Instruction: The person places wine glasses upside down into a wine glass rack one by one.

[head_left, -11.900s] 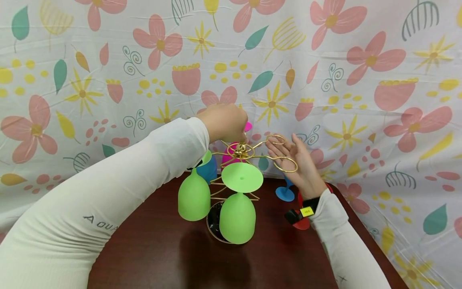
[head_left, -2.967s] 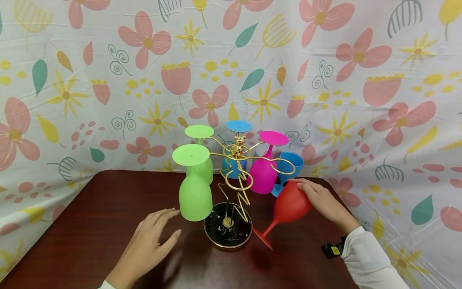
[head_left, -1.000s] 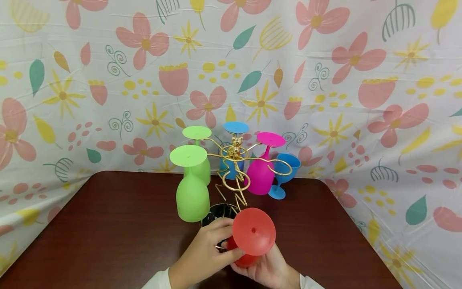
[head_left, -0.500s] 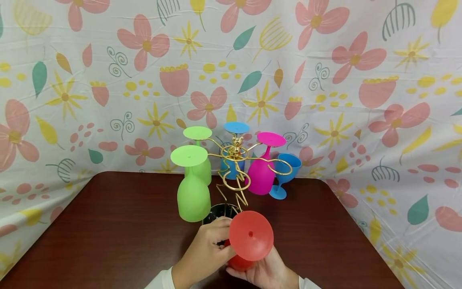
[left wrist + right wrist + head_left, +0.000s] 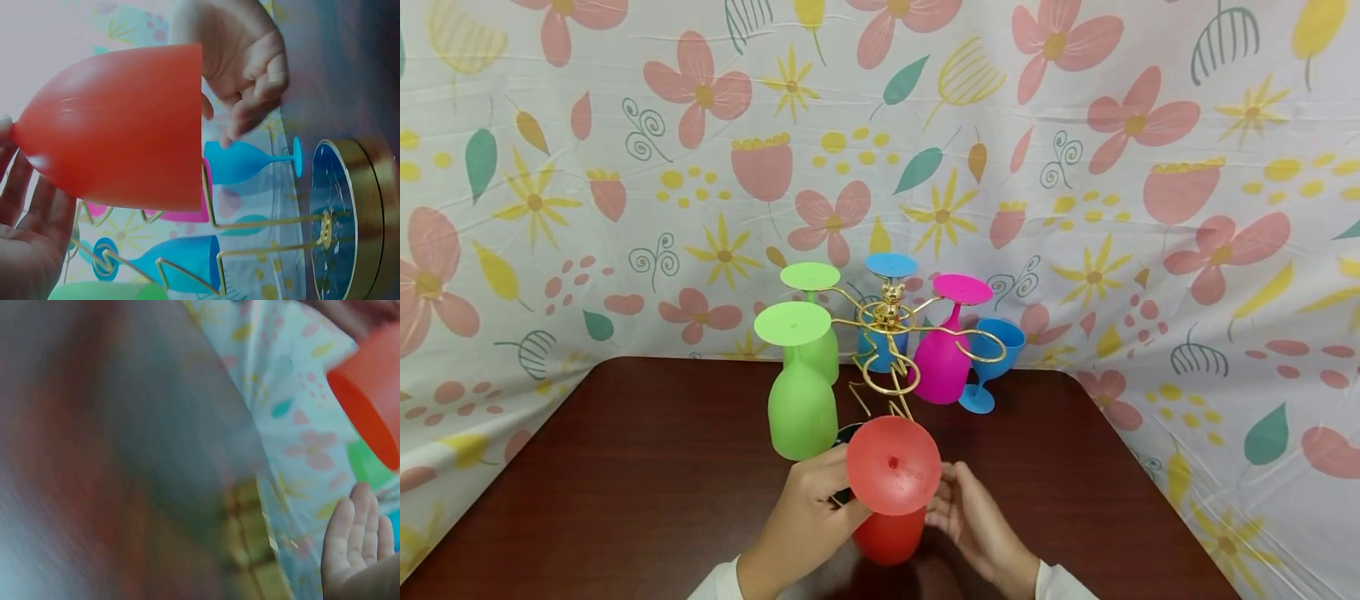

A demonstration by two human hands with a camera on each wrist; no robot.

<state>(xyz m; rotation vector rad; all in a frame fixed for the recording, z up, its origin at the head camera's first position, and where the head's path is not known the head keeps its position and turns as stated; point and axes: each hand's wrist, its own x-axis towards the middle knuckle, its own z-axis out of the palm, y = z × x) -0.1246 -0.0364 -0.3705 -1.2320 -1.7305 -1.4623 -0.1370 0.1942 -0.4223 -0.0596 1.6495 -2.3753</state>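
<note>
A red plastic goblet is upside down, foot uppermost, in front of a gold wire goblet rack. My left hand pinches it by the stem just beneath the foot. In the left wrist view the red bowl shows whole, its mouth facing the rack's round base. My right hand is at the goblet's right side with fingers extended; in the right wrist view its fingers are straight and apart from the bowl. Two gold rings at the rack's front and right hold nothing.
On the rack hang two green goblets, a magenta goblet and a blue goblet, all upside down. Another blue goblet stands upright at the back right of the dark brown table. A flowered cloth hangs behind.
Earlier the right hand brought the red goblet from the right, and both hands turned it upside down. Now it has shifted left and slightly forward, and the right hand has come off it.
</note>
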